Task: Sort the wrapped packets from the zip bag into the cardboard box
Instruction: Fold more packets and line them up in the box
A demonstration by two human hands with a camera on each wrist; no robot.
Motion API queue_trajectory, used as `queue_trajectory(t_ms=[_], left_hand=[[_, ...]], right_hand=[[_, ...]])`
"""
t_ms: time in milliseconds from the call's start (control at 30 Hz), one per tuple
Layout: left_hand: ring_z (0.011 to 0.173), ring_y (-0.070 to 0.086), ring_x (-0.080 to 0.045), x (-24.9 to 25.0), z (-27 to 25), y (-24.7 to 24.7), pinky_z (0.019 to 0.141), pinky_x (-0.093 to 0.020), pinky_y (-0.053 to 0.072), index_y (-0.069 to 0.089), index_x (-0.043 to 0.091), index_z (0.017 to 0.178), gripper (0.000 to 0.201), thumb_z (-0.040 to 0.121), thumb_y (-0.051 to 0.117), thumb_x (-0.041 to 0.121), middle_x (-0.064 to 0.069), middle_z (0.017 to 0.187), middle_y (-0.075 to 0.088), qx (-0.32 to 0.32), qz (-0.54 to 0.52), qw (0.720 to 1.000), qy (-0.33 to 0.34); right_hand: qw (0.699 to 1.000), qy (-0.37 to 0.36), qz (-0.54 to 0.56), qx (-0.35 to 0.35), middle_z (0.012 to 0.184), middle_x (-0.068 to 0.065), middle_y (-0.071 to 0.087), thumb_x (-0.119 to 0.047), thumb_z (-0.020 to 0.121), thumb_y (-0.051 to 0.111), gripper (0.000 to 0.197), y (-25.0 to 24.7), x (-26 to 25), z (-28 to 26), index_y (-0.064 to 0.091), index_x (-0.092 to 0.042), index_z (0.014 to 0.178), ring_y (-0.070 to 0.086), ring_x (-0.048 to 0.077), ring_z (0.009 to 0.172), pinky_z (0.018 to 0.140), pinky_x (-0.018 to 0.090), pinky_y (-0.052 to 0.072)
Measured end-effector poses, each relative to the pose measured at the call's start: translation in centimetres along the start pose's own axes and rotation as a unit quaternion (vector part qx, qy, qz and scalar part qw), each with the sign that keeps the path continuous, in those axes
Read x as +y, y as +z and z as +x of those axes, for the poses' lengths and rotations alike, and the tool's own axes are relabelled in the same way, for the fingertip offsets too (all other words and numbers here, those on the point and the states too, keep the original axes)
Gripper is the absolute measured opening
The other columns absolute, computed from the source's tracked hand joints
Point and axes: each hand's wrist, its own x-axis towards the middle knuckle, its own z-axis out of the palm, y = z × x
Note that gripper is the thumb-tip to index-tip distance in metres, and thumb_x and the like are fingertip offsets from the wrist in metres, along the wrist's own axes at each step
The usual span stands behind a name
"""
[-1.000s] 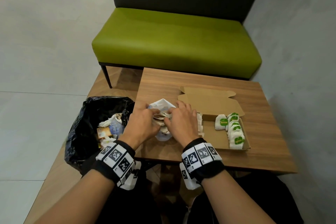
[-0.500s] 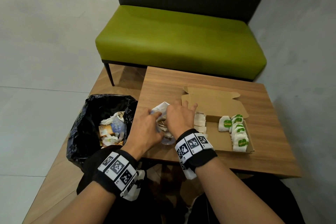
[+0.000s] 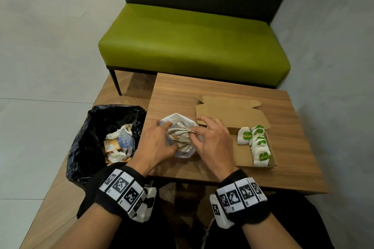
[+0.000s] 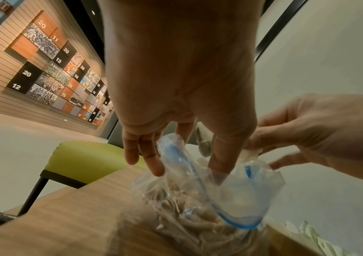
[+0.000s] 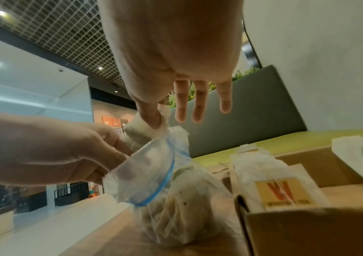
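Currently, far left: black bin bag, scraps inside. Left hand grips the zip bag at its open mouth, thumb inside the rim, bag resting on the desk. Right hand pinches one wrapped packet at the mouth, other fingers spread. Cardboard box just right, green-label packets rowed inside. Advice: hold the mouth wide, draw one packet straight out, avoid dragging neighbours.

Packets under hands — count unreadable; box foreground blurred.
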Motion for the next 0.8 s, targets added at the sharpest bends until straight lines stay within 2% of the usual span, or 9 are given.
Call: queue_trajectory(t_ms=[100,200,267,333,367,433,533,700,800], left_hand=[[0.128,0.050,-0.028,0.2,-0.3,-0.4,0.106,-0.036,0.043,0.051,0.022,0.139,0.074,0.068,0.067,0.036,-0.010,0.142,0.042,-0.023,-0.012,1.000,0.014],[0.141,0.037,-0.027,0.5,-1.3,-1.5,0.111,-0.035,0.036,0.048,0.023,0.142,0.069,0.076,0.066,0.020,-0.010,0.163,0.016,-0.015,-0.012,1.000,0.015],[0.136,0.044,-0.022,0.6,-2.1,-2.4,0.110,-0.037,0.039,0.059,0.023,0.130,0.050,0.082,0.064,0.013,-0.003,0.158,0.031,0.077,-0.052,0.995,0.035],[0.113,0.060,-0.014,1.0,-2.6,-2.7,0.096,-0.034,0.050,0.066,0.025,0.111,0.023,0.090,0.062,0.017,0.003,0.130,0.061,0.154,-0.140,0.977,0.048],[0.100,0.065,-0.011,1.5,-2.8,-2.7,0.085,-0.032,0.054,0.067,0.028,0.106,0.014,0.094,0.060,0.025,0.007,0.113,0.069,0.151,-0.193,0.968,0.045],[0.091,0.066,-0.003,2.4,-3.1,-2.4,0.073,-0.022,0.051,0.065,0.030,0.109,0.019,0.097,0.056,0.041,0.012,0.100,0.069,0.096,-0.266,0.958,0.056],[0.104,0.058,0.004,3.4,-3.6,-1.7,0.077,-0.011,0.046,0.057,0.033,0.123,0.037,0.093,0.050,0.053,0.022,0.112,0.061,0.038,-0.218,0.964,0.149],[0.103,0.057,0.013,4.9,-3.4,-0.3,0.079,-0.004,0.038,0.064,0.026,0.124,0.031,0.095,0.059,0.034,0.021,0.112,0.067,-0.061,-0.204,0.956,0.202],[0.094,0.064,0.007,5.5,-3.4,0.3,0.074,-0.007,0.042,0.069,0.026,0.119,0.027,0.092,0.066,0.030,0.017,0.100,0.073,-0.072,-0.257,0.947,0.180]], right_hand=[[0.998,-0.039,0.007,0.043,0.120,0.002,0.068,-0.029,0.086,0.067,0.020,-0.4,0.3,-0.1,0.077,-0.019,0.100,0.058,0.020,0.101,0.083,0.039,0.052],[0.993,-0.077,-0.012,0.084,0.117,0.003,0.068,-0.029,0.086,0.066,0.021,-1.3,1.2,-0.2,0.077,-0.018,0.100,0.057,0.022,0.098,0.079,0.033,0.047],[0.990,-0.102,-0.025,0.098,0.109,0.003,0.067,-0.032,0.088,0.061,0.023,-2.3,2.0,-0.3,0.077,-0.019,0.099,0.055,0.021,0.094,0.074,0.030,0.045],[0.988,-0.126,-0.013,0.093,0.098,0.003,0.064,-0.032,0.088,0.059,0.025,-3.2,2.7,-0.3,0.077,-0.018,0.099,0.053,0.020,0.088,0.069,0.027,0.041],[0.987,-0.135,0.002,0.084,0.093,0.002,0.062,-0.032,0.089,0.060,0.024,-3.7,2.9,-0.4,0.077,-0.018,0.099,0.052,0.019,0.085,0.067,0.027,0.040],[0.987,-0.146,0.042,0.050,0.088,0.000,0.059,-0.032,0.089,0.061,0.022,-4.5,3.3,-0.4,0.078,-0.020,0.098,0.052,0.017,0.080,0.062,0.030,0.043],[0.987,-0.141,0.075,-0.027,0.090,-0.006,0.063,-0.038,0.089,0.059,0.024,-5.6,3.5,-0.5,0.078,-0.024,0.096,0.058,0.013,0.079,0.062,0.033,0.049],[0.985,-0.089,0.086,-0.116,0.079,-0.014,0.066,-0.046,0.085,0.053,0.030,-6.4,4.2,-0.5,0.077,-0.030,0.093,0.061,0.008,0.071,0.062,0.037,0.052],[0.979,-0.038,0.133,-0.150,0.075,-0.018,0.066,-0.045,0.081,0.058,0.028,-6.9,4.7,-0.2,0.078,-0.029,0.091,0.061,0.005,0.071,0.066,0.038,0.053]])
